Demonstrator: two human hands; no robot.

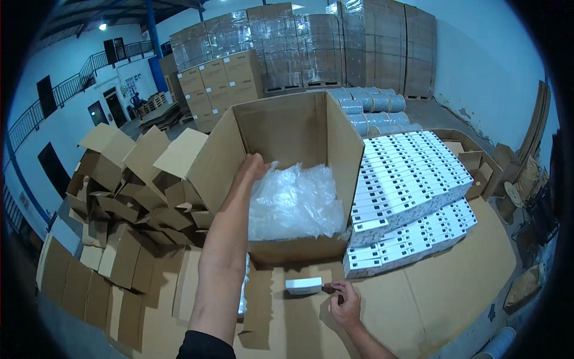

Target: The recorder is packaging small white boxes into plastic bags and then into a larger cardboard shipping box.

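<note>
A large open cardboard carton [293, 251] stands in the middle, holding a heap of clear plastic bags [296, 203]. My left arm reaches over its front edge, and my left hand [256, 166] is closed at the plastic's far left edge, near the carton's left wall. Its fingertips are partly hidden. In front of the carton, a small white box [304, 286] rests on the cardboard surface. Just to the right of that box is my right hand [345, 304], its fingers curled and pinched together. Whatever may be between those fingers is too small to make out.
Stacked white boxes [406, 179] stand close on the carton's right. Open brown cartons [125, 191] crowd the left side. Behind are sealed cartons [215, 84], wrapped pallets [275, 48] and spools [373, 110]. White material [244, 287] shows beside my left forearm.
</note>
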